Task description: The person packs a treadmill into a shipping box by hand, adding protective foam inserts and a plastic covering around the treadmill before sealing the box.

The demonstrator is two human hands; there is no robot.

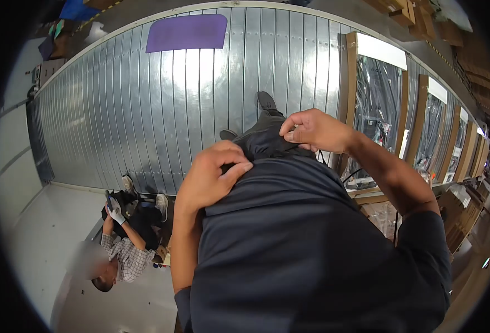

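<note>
My left hand (214, 173) is at my waist, its thumb and fingertips brought together at the hem of my dark T-shirt (278, 222). My right hand (317, 132) is a little higher and to the right, in front of my dark trousers (267, 136). Its thumb and fingers are pinched together over dark fabric. Whether that fabric or some small thing is between them cannot be made out. A thin black cord (358, 173) hangs near my right forearm.
Ribbed metal flooring (117, 116) stretches before me, with a purple mat (186, 33) at its far side. Open cardboard cartons (349, 83) holding plastic-wrapped dark items (378, 94) line the right. At lower left sits a person (131, 258) in a checked shirt and gloves, holding a dark object.
</note>
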